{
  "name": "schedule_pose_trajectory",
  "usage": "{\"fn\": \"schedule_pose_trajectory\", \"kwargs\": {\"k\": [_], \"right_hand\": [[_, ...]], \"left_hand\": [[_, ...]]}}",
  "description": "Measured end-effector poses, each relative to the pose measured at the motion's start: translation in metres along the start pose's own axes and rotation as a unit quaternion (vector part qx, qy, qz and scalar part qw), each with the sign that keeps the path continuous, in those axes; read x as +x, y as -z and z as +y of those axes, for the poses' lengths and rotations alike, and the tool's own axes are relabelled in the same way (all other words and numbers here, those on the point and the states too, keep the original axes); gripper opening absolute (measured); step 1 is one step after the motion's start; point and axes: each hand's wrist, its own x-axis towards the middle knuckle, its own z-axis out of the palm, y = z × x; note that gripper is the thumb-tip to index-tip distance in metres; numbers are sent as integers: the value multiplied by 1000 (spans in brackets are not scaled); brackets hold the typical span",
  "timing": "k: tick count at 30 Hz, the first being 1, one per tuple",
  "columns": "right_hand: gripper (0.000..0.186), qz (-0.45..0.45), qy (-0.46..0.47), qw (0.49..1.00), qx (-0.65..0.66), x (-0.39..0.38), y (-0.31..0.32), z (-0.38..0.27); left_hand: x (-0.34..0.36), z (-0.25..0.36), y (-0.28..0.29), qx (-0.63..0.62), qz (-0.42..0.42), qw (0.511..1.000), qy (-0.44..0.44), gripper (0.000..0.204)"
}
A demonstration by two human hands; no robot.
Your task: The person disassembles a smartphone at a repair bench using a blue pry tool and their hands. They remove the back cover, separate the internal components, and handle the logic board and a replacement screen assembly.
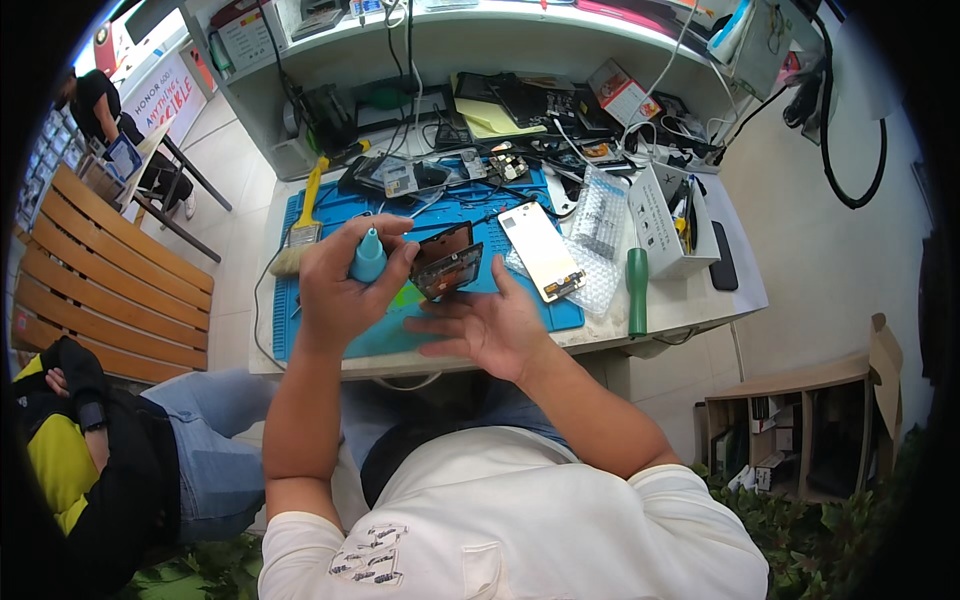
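Note:
In my left hand [340, 275] is a light-blue bulb with a narrow pointed nozzle [369, 258], the fingers closed round it. The fingertips of that hand also meet the left edge of an opened smartphone [448, 262], tilted up above the mat with dark parts and its inner side showing. My right hand [485, 325] is palm up just below and right of the phone, thumb raised and fingers spread. Whether its fingers touch the phone's lower edge I cannot tell. A white phone screen panel [541, 250] with a small circuit strip lies right of the phone.
A blue work mat [350, 215] covers much of the bench. A yellow-handled brush [305, 225] lies at left. Bubble wrap [600, 215], a green-handled tool [637, 292] and a white box of tools [670, 220] are at right. Phone parts and cables crowd the back. A person [100, 450] sits at left.

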Motion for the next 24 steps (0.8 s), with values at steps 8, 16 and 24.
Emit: {"fn": "schedule_pose_trajectory", "kwargs": {"k": [8, 16, 24], "right_hand": [[88, 10, -12, 1000, -25, -12, 12, -4], [55, 173, 288, 731, -593, -54, -6, -16], [55, 64, 594, 380, -706, -14, -37, -19]], "left_hand": [[2, -5, -3, -18, -8, 1000, 2, 25], [0, -6, -6, -18, -33, 999, -12, 28], [3, 1, -14, -119, -72, 990, 7, 30]]}}
